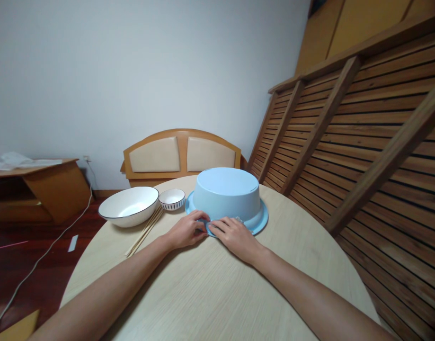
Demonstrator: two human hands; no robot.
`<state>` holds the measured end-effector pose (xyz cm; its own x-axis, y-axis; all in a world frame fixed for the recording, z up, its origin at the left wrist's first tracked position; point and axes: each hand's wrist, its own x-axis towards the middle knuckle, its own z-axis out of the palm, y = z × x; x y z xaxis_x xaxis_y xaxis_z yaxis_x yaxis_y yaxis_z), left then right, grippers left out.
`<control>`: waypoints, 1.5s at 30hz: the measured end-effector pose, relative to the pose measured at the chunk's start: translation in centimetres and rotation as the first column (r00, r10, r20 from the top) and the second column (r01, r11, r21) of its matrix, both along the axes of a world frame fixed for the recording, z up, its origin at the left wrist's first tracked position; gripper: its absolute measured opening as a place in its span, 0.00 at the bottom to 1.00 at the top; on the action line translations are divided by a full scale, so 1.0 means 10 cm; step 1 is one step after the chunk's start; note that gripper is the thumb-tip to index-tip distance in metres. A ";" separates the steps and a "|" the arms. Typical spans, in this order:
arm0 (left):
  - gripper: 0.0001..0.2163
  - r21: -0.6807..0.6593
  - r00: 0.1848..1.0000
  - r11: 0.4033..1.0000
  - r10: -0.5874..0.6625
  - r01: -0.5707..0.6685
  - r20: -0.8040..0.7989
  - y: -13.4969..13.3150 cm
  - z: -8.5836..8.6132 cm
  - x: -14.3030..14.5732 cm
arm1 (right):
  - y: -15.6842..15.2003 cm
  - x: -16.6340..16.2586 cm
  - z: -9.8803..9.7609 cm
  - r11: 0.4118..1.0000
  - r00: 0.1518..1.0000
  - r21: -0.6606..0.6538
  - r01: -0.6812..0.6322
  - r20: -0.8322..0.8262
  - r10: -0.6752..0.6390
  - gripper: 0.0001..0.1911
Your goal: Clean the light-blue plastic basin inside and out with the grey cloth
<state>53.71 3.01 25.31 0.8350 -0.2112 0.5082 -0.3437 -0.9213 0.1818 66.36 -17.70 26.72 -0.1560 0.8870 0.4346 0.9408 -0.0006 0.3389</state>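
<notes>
A light blue plastic basin lies upside down on the round wooden table, its wide rim against the tabletop. My left hand is at the front of that rim, with thumb and fingers curled in a pinch around its edge. Just to the right, my right hand has its fingers bent over the same rim, and its thumb is mostly hidden. What lies under the basin, if anything, cannot be seen.
Left of the basin stand a small patterned bowl and a large white bowl. Several chopsticks lie beside them. Behind is a padded headboard; a slatted wooden frame leans on the right. A cable crosses the floor.
</notes>
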 end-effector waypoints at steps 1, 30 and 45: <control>0.04 -0.004 1.000 1.000 -0.002 0.002 -0.003 0.01 0.00 0.00 | 0.03 -0.03 -0.01 1.000 1.000 -0.007 -0.003 -0.005 0.002 0.14; 0.05 0.022 0.999 0.999 0.035 -0.035 -0.012 -0.01 0.01 -0.01 | -0.27 0.23 0.29 0.956 0.961 -0.272 -0.110 -0.276 0.032 0.14; 0.04 0.022 0.999 0.999 0.031 -0.031 -0.017 -0.01 0.02 0.00 | -0.13 0.22 0.14 0.997 0.994 -0.052 0.049 -0.096 -0.054 0.14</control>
